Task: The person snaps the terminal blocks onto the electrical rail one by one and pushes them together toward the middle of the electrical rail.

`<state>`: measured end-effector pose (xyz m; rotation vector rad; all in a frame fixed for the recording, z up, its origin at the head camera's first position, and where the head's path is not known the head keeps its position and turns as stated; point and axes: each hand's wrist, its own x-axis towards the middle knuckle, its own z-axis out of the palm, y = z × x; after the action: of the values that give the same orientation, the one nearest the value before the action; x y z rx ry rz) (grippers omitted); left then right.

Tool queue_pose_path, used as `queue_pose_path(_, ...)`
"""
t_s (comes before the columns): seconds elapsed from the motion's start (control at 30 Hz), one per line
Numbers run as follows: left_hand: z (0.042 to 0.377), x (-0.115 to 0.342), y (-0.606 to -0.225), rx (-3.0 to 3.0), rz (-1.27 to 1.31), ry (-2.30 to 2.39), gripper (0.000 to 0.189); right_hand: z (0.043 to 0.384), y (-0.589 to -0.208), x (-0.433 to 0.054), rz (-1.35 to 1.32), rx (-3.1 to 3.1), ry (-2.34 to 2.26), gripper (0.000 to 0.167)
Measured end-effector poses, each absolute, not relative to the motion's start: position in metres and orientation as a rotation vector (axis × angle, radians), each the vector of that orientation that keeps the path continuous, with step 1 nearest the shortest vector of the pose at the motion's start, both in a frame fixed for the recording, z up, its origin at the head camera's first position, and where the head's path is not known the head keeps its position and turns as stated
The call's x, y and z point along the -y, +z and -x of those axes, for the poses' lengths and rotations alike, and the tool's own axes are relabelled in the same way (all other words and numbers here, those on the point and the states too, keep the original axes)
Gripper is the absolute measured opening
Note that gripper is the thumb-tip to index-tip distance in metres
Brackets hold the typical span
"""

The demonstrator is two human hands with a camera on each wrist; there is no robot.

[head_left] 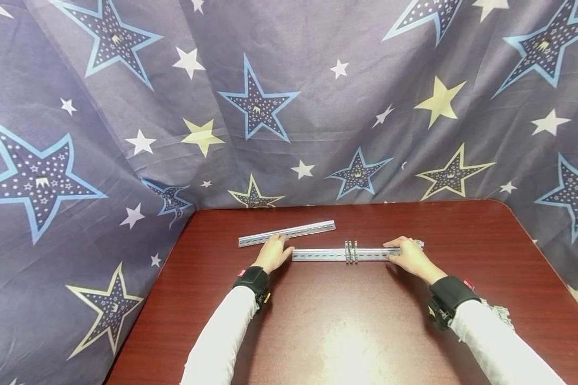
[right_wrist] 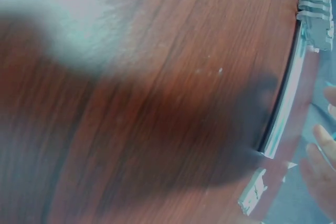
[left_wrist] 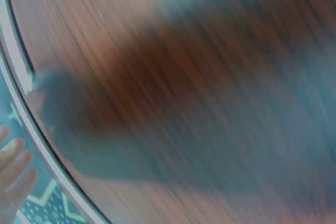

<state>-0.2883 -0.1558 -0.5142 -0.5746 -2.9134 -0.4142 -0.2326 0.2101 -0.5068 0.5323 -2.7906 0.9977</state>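
Note:
A slotted metal DIN rail (head_left: 318,255) lies across the table, with a few grey terminal blocks (head_left: 351,252) standing on it right of its middle. At its left end is my left hand (head_left: 272,254), thumb by the rail's tip; in the left wrist view its fingers (left_wrist: 14,166) look straight. My right hand (head_left: 411,258) is around the rail's right end, thumb and index apart. The right wrist view shows its fingers (right_wrist: 320,153) loosely extended beside the rail (right_wrist: 286,100). A loose terminal block (right_wrist: 253,191) lies just past that rail end.
Behind the left hand a second DIN rail (head_left: 308,230) lies at a slant. More grey-green terminal blocks (head_left: 502,314) lie on the table beside the right forearm, partly hidden by it. A star-patterned curtain (head_left: 313,117) hangs at the back edge of the brown table (head_left: 318,321).

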Motion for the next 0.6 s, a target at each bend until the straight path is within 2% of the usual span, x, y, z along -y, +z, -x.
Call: queue_pose_path(0.6,0.3,0.209,-0.522,2.952,0.329,-0.29,0.045,0.199,-0.503,-0.228,-0.594,2.731,0.927,0.026)
